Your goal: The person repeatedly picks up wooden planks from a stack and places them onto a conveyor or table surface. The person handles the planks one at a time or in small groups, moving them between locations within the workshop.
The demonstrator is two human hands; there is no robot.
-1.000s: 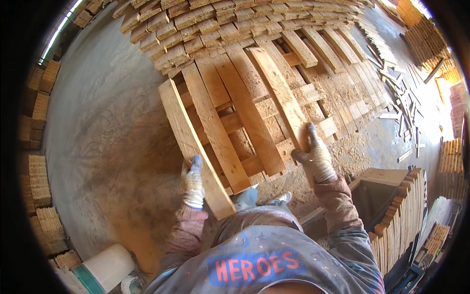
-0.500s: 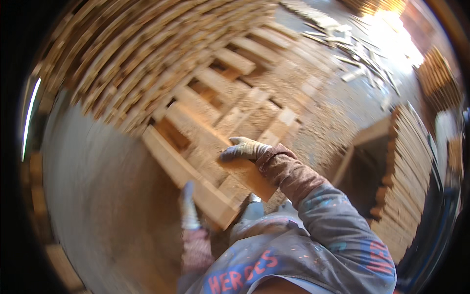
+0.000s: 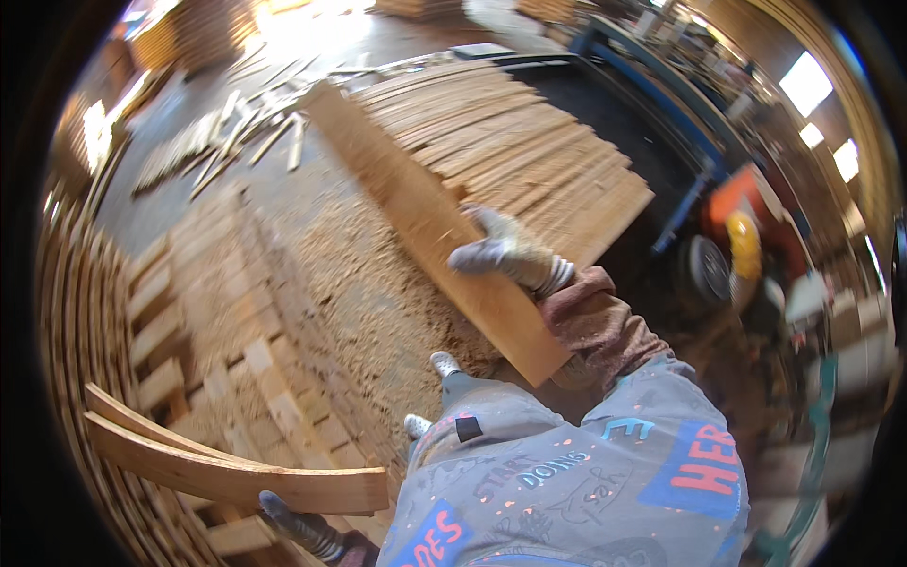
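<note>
A long, flat wooden plank (image 3: 406,208) slants in front of me, with my right hand (image 3: 505,250) gripping it near its lower half. The hand wears a pale glove with grey fingertips, the thumb lying over the plank's broad face. At lower left, my left hand (image 3: 302,524), in a dark grey glove, is closed against the near side of a thicker wooden board (image 3: 236,479); part of its grip is hidden. Directly behind that board lies a second board (image 3: 156,425). Beyond my right hand sits a stack of planks (image 3: 510,132).
Slatted pallet-like timber (image 3: 255,378) covered in sawdust lies to the left, beside tall stacked slats (image 3: 76,283). Sawdust (image 3: 350,265) and loose offcuts (image 3: 241,132) litter the floor. A blue metal frame (image 3: 642,94) and an orange machine (image 3: 756,203) stand to the right.
My view has swung right, bringing the plank stack and machine closer. My right hand has lifted its plank off the pallet timber and over to the right. My left hand stays at its board.
</note>
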